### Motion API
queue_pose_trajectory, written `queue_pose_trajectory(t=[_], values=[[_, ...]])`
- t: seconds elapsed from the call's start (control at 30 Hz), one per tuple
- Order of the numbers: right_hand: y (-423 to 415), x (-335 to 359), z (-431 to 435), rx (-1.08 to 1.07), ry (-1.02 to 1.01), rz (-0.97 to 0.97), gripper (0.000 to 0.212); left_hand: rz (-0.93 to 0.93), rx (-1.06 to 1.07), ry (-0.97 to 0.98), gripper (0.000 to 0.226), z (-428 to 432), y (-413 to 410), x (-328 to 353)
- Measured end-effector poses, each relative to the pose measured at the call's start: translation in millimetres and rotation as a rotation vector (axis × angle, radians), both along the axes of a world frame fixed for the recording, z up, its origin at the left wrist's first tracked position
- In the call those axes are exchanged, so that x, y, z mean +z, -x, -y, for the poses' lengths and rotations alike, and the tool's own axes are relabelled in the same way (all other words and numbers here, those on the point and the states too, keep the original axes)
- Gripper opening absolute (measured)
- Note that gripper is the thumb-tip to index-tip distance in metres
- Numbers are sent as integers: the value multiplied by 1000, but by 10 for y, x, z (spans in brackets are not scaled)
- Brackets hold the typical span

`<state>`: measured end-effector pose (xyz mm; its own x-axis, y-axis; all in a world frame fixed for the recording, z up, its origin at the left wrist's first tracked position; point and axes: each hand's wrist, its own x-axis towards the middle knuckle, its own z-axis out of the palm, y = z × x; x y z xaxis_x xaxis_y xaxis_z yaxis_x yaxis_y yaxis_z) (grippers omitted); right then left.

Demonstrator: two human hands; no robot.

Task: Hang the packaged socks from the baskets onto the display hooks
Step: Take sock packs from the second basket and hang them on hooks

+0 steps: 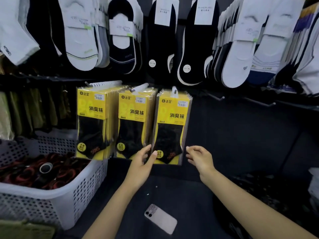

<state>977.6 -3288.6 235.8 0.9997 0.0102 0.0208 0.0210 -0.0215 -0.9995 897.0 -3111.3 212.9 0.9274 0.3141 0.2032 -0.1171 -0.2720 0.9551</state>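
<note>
Hung socks [172, 40] fill upper wall. White basket [82, 187] w/ red-black socks [25, 175] sits low left. Three yellow pack stacks [133, 118] hang on hooks [138, 87]; bare dark panel [241, 135] to rt of rt stack [174, 126]. Phone [160, 219] lies betw. forearms. L hand [143, 159] pinches rt stack's lower-left edge; R hand [198, 156] slack, empty, just beside rt edge.

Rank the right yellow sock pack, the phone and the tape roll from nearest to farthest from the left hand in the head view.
1. Right yellow sock pack: pinched by the left hand.
2. Phone: lying below the hand.
3. Tape roll: far left, in the white basket.
</note>
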Motion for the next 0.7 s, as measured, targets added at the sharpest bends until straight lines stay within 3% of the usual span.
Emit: queue_pose_trajectory(t=[0.2,0.37,0.5,0.57,0.7], values=[[495,-799,689,114,57,-194,8,-141,-93,-258,48,194,402,-562],[1021,-1638,1150,191,135,-447,7,-399,-277,-321,47,363,843,-1252],[1410,-2283,1432,164,301,-558,7,-602,-218,-356,45,381,1213,-1848],[1537,-2510,1471,183,386,-617,14,-671,-193,-336,44,365,1387,-2107],[1629,-2709,1436,293,497,-701,48,-952,-85,-423,71,245,1626,-2537]])
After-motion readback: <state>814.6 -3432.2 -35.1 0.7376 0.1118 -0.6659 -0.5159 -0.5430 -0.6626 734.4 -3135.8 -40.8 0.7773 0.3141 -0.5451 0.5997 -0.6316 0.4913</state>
